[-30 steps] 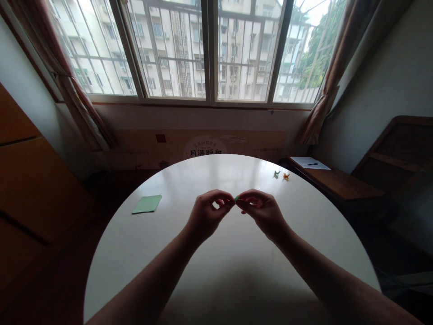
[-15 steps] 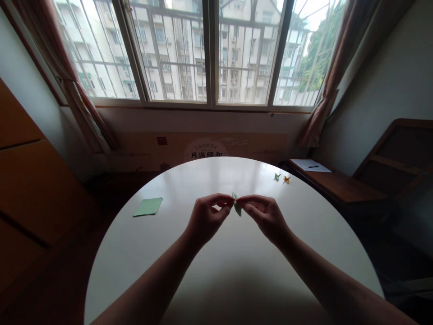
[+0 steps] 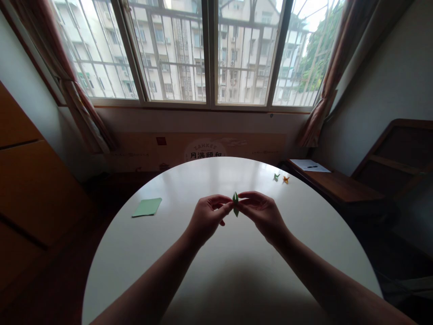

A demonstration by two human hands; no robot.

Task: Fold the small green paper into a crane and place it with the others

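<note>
A small piece of folded green paper (image 3: 236, 210) is held upright over the middle of the white table, with two narrow points at its top and one pointing down. My left hand (image 3: 209, 216) pinches it from the left between thumb and fingers. From the other side my right hand (image 3: 262, 211) pinches it too, thumb and index finger at its edge. Parts of the paper are hidden behind the fingertips. Farther back on the right stand a green origami crane (image 3: 276, 177) and an orange origami crane (image 3: 286, 179).
Green paper sheets (image 3: 147, 207) lie in a stack at the left of the round white table (image 3: 135, 262). Beyond its right edge is a low wooden table (image 3: 352, 187) bearing a white sheet (image 3: 309, 165) and a dark pen. A barred window (image 3: 209, 54) is ahead.
The folded green paper has turned from a slant to nearly upright, its two top points now showing side by side. My fingers have shifted their pinch slightly; a left fingertip now shows below.
</note>
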